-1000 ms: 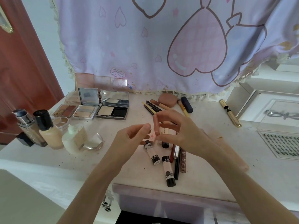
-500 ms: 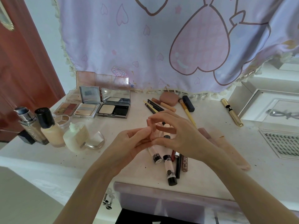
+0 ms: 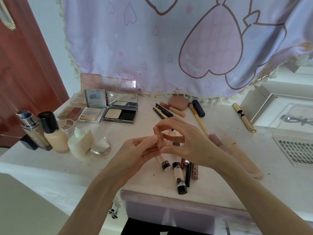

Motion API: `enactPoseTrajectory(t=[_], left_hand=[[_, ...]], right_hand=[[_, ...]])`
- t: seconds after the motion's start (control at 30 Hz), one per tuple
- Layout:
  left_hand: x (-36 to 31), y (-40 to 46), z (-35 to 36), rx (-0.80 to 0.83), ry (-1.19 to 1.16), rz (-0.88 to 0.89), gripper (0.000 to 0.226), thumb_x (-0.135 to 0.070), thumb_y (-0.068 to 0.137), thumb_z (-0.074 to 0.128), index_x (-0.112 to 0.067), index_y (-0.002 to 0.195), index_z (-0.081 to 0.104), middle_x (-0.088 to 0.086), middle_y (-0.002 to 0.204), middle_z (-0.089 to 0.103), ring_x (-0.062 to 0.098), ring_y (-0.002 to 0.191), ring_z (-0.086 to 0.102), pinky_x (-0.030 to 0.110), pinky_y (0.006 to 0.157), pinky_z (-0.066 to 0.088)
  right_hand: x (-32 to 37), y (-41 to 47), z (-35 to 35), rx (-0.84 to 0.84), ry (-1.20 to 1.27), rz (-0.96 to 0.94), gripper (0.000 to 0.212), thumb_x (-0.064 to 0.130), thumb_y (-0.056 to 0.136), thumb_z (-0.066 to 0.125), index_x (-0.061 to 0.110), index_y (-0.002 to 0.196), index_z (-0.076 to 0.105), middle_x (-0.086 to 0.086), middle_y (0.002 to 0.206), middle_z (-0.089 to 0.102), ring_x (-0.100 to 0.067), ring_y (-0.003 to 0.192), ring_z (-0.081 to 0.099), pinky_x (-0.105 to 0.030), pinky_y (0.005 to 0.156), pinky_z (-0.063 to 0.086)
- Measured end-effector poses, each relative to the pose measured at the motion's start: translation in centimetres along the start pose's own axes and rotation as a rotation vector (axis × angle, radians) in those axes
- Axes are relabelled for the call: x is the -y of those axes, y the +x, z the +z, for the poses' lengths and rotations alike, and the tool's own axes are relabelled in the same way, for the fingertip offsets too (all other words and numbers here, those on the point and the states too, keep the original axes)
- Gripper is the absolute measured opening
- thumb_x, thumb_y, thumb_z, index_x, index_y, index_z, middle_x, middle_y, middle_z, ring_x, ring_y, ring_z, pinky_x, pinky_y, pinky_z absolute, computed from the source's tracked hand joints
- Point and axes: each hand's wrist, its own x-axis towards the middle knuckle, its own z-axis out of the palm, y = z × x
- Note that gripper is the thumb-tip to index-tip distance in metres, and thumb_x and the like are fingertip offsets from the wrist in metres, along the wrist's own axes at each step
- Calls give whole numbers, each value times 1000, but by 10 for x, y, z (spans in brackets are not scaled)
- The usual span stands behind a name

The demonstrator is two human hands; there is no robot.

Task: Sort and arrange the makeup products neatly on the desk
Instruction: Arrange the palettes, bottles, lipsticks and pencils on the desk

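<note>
Both hands meet above the middle of the white desk (image 3: 101, 168) on a small dusty-pink lip tube (image 3: 158, 137), held nearly upright. My left hand (image 3: 138, 153) pinches its lower part between thumb and fingers. My right hand (image 3: 186, 141) curls around it, index finger at its top and thumb near its base. Under the hands lies a loose pile of concealer tubes (image 3: 179, 177), pencils and a glitter liner (image 3: 194, 172). Further back lie several pencils (image 3: 162, 111), a gold-handled brush (image 3: 199, 120), a navy lipstick (image 3: 198, 108) and a brown compact (image 3: 178, 102).
Open palettes (image 3: 92, 114) and a powder compact (image 3: 121, 114) sit at the back left, foundation bottles (image 3: 52, 133) and a cream bottle (image 3: 81, 143) at the left edge. A gold mascara (image 3: 244, 120) and lash tray (image 3: 296, 150) lie right. A pink cloth hangs behind.
The pink tube was lowered slightly and both hands closed in around it; my left thumb now presses on its lower part. The camera drifted a little.
</note>
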Motion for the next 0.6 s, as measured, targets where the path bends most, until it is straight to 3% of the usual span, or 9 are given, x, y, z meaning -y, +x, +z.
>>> enactPoseTrajectory(t=[0.23,0.33,0.47,0.6], left_hand=[[1,-1,-3,13,7,-3,39,-29,74,58,4,92,69,24,103,66,27,100,64,25,83,54],[1,0,-6,-18,-97,-14,32,-25,74,56,0,86,72,20,96,70,24,93,67,26,82,55],[-5,1,-15,-51,-96,26,36,-20,78,54,5,102,64,18,99,70,22,93,67,25,82,54],[-9,0,-19,-32,-160,31,37,-19,79,52,1,108,63,15,106,69,20,96,66,24,82,54]], right_hand=[[-3,1,1,48,33,-3,45,13,78,74,17,118,54,7,116,51,-5,109,51,-21,94,48],[-5,0,-2,6,139,27,42,9,79,72,16,116,54,3,116,52,-5,111,51,-28,94,50],[-9,0,-4,-36,205,58,46,16,77,70,20,119,53,7,117,55,-5,117,51,-30,92,52],[-12,4,-6,-87,311,89,42,11,81,70,16,120,54,3,118,60,-9,112,57,-31,91,51]])
